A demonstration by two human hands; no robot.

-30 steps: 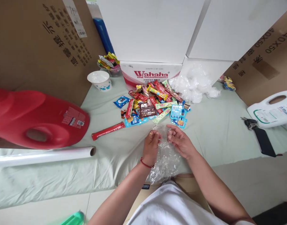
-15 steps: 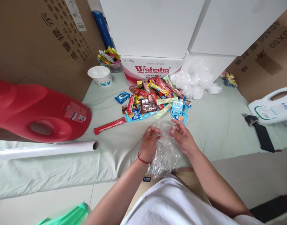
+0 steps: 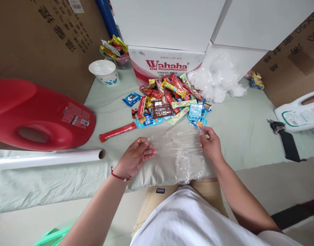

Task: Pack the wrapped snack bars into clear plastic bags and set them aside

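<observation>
Clear plastic film (image 3: 180, 145) stretches between my two hands, over the front of the covered table. Its lower part hangs crumpled at the table edge near my lap. My left hand (image 3: 138, 153) pinches the film's left side, with a red cord bracelet at the wrist. At the right side, my right hand (image 3: 210, 142) grips the other edge between thumb and fingers. Just beyond lies a heap of wrapped snacks (image 3: 162, 111), in red, brown, green and blue packets. One long red stick packet (image 3: 117, 132) lies apart, left of the heap.
A red jug (image 3: 51, 126) and a white film roll (image 3: 49, 159) lie at left. Behind stand a paper cup (image 3: 105, 73), a snack bowl (image 3: 121, 61) and a Wahaha box (image 3: 167, 66). Crumpled plastic (image 3: 218, 82), keys (image 3: 276, 126) and a white jug (image 3: 300, 111) are at right.
My hands have moved apart, the left hand to the left and the right hand slightly to the right. The film between them has gone from bunched to spread wide.
</observation>
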